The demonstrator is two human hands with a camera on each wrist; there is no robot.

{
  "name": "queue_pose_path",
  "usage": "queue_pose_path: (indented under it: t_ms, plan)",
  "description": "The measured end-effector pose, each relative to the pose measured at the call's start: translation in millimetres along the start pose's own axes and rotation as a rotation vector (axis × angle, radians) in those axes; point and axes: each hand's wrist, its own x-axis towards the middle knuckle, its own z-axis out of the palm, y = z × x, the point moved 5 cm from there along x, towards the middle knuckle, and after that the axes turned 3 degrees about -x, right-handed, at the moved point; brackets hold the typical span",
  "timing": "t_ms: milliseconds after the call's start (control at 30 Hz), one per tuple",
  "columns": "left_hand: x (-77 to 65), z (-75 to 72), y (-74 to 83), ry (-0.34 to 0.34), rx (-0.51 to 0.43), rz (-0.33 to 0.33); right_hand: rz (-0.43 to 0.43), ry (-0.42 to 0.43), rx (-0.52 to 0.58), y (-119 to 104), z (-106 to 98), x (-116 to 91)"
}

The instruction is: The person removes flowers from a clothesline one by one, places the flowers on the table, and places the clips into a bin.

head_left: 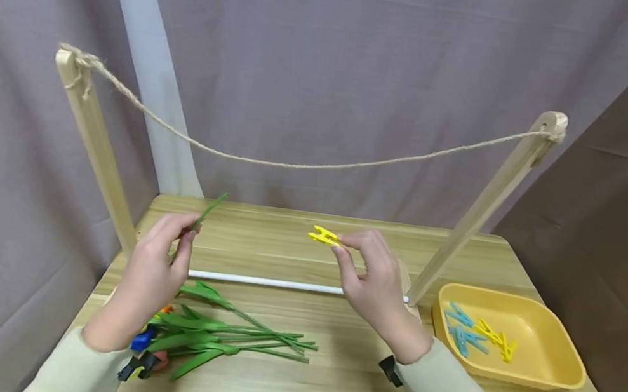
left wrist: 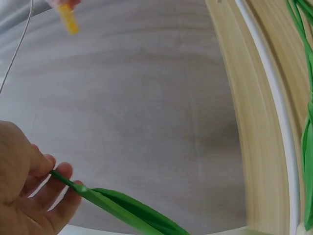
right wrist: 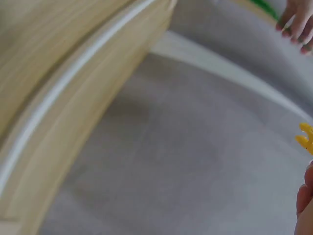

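Between its thumb and fingers, my left hand (head_left: 160, 263) pinches the green stem of an artificial flower (head_left: 212, 206), whose tip points up and right. In the left wrist view its long green leaf (left wrist: 124, 208) trails below the fingers; the bloom is hidden. My right hand (head_left: 371, 279) pinches a yellow clothespin (head_left: 322, 235) by one end, with the other end pointing left. Both hands are over the table, below a sagging twine line (head_left: 288, 165) tied between two wooden posts. More artificial flowers (head_left: 208, 325) lie under my left forearm, stems toward the right.
The left post (head_left: 97, 148) and right post (head_left: 479, 207) stand on either side, joined low by a white rod (head_left: 265, 281). At the right, a yellow tray (head_left: 551, 349) holds several blue and yellow clothespins (head_left: 463, 333). A grey curtain (head_left: 362, 67) hangs behind the table.
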Motion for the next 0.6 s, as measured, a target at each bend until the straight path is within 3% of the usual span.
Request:
queue_pose_path:
  t_ms: [400,600]
  plan:
    - [-16.7,12.8,8.6,-0.188,0.024,0.09,0.22,-0.036,-0.215,59.0,-82.6,-83.6]
    - [-33.2,26.7,10.4,-0.309,0.064,0.109,0.416,-0.128,-0.346,84.0,-123.2,-115.1]
